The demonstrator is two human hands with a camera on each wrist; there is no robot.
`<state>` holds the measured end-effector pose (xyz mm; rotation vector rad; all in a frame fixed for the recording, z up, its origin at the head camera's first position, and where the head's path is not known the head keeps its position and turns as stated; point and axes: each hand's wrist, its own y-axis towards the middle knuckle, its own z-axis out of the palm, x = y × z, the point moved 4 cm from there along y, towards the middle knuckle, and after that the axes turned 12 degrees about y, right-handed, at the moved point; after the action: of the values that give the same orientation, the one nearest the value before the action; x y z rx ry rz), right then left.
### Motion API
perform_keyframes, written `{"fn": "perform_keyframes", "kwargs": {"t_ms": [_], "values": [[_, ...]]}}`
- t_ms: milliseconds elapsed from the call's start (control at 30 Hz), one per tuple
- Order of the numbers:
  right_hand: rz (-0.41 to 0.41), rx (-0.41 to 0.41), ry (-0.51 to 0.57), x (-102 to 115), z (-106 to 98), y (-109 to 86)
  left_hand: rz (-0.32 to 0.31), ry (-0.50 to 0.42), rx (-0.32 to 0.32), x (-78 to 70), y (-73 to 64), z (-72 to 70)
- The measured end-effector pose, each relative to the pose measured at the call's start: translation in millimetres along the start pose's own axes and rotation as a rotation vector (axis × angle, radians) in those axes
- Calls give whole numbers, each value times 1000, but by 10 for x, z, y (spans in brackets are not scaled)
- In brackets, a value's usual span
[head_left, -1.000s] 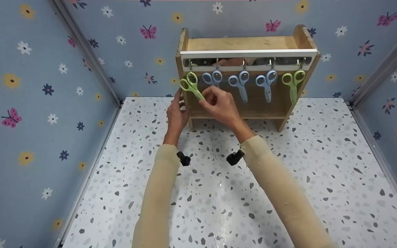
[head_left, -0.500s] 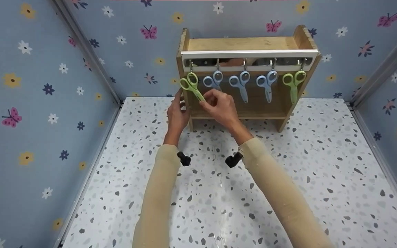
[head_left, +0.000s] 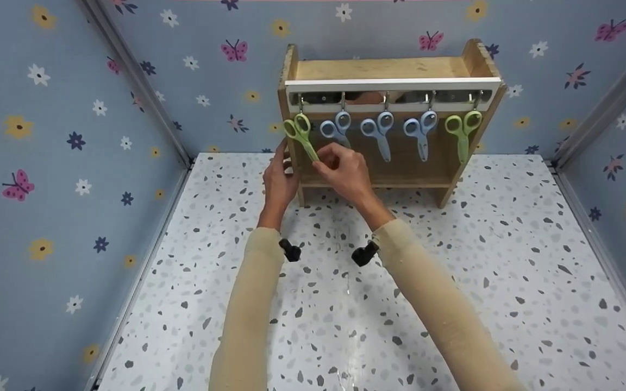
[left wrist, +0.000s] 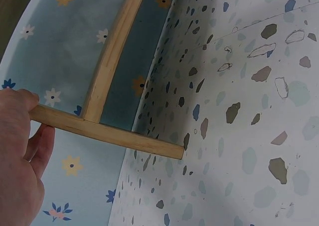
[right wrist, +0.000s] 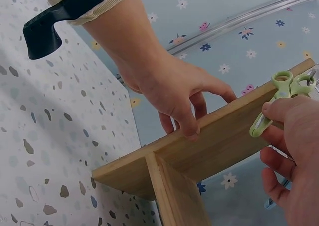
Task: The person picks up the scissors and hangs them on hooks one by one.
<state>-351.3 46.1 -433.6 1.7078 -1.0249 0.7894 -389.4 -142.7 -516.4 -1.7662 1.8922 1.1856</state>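
Note:
My right hand [head_left: 350, 172] pinches the lower end of a pair of green scissors [head_left: 306, 142] between thumb and fingers. One handle loop hangs on the leftmost hook, and the scissors slant down to the right. In the right wrist view, the thumb of my right hand [right wrist: 304, 141] presses on the green scissors [right wrist: 283, 93]. My left hand [head_left: 281, 182] grips the left side panel of a wooden rack [head_left: 378, 182]. The left wrist view shows the thumb and fingers of that left hand [left wrist: 17, 151] on either side of the panel's edge [left wrist: 134, 140].
Blue scissors [head_left: 382, 136] and another green pair [head_left: 463, 136] hang along the metal hook strip [head_left: 411, 96]. The rack stands on a speckled white surface [head_left: 335, 304], against flowered blue walls [head_left: 199, 49]. Metal strips run along the corners.
My right hand has shifted slightly down and left with the scissors' lower end, so they hang a little steeper. The left hand stays on the panel.

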Motion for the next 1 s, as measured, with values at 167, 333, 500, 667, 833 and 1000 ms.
{"fn": "perform_keyframes", "kwargs": {"t_ms": [167,333,500,667,833,1000], "values": [[8,1,7,-16,27,4,3,-2,-3,3,3,-1],[4,6,21,-22,46,12,-7,11,0,8,10,4],[-4,25,41,-28,74,17,-9,23,-3,10,15,7],[-9,60,58,-29,109,4,-17,17,3,8,9,8],[-11,89,65,-45,132,-2,-16,11,-5,6,2,11],[-6,111,81,-84,139,-9,-1,2,-15,3,-3,6]]}}
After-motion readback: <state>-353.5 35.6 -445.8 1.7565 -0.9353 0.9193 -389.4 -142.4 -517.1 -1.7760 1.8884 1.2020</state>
